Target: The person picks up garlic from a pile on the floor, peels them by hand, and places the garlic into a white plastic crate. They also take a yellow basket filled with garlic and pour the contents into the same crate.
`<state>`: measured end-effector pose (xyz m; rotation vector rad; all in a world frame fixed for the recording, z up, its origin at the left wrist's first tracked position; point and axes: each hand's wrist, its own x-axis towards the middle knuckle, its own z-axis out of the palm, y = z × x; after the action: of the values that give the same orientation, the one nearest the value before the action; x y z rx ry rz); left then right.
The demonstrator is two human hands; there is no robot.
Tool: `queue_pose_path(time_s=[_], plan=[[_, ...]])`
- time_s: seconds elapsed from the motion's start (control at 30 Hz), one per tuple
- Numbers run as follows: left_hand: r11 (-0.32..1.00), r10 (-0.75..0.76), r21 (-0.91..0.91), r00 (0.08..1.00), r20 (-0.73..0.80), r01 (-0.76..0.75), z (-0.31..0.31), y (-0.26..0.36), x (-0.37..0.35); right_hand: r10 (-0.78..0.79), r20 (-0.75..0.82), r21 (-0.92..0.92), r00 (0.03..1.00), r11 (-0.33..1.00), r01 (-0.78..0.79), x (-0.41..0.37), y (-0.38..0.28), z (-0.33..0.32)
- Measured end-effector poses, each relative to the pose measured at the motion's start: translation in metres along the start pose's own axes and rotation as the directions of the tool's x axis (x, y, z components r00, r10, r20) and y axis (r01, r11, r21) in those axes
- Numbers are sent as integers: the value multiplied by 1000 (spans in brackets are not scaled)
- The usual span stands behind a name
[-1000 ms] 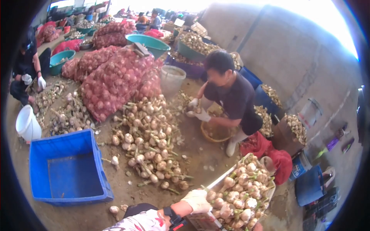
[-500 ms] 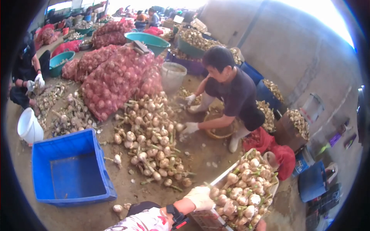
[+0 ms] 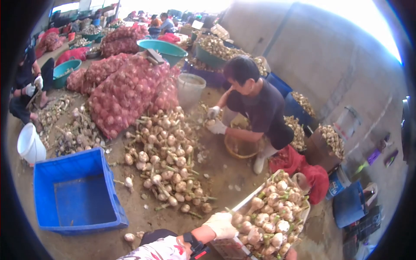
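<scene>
My left hand (image 3: 222,225), in a pale glove, closes over the near left rim of a white crate (image 3: 250,197) heaped with garlic bulbs (image 3: 271,216). A dark watch sits on that wrist. At the bottom edge, beside the crate's near right side, a small part of my right hand (image 3: 291,254) shows; its fingers are hidden. Left of the crate, a large pile of garlic with stems (image 3: 169,160) lies on the floor. An empty blue crate (image 3: 80,190) stands further left.
A crouching co-worker (image 3: 260,99) in white gloves is beyond the pile, by a round basket (image 3: 240,145). Red net sacks of garlic (image 3: 130,91), a white bucket (image 3: 31,143) and a red net (image 3: 310,173) stand around. Another person (image 3: 30,82) sits at far left.
The crouching co-worker's gloved hands have come together above the basket, away from the pile. The far-left person's hands have shifted slightly. My left hand remains on the crate rim.
</scene>
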<state>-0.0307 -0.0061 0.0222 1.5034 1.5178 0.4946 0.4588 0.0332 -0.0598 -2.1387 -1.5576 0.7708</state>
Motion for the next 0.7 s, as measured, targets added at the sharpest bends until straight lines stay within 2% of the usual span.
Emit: queue_pose_path(time_s=[0.23, 0.7], plan=[[999, 35, -24, 999, -22, -35, 0, -2, -2, 0, -2, 7, 1000, 1000, 0, 1, 1, 3], [1000, 2, 3, 1000, 2, -2, 0, 0, -1, -11, -1, 4, 1000, 1000, 11, 4, -9, 2]])
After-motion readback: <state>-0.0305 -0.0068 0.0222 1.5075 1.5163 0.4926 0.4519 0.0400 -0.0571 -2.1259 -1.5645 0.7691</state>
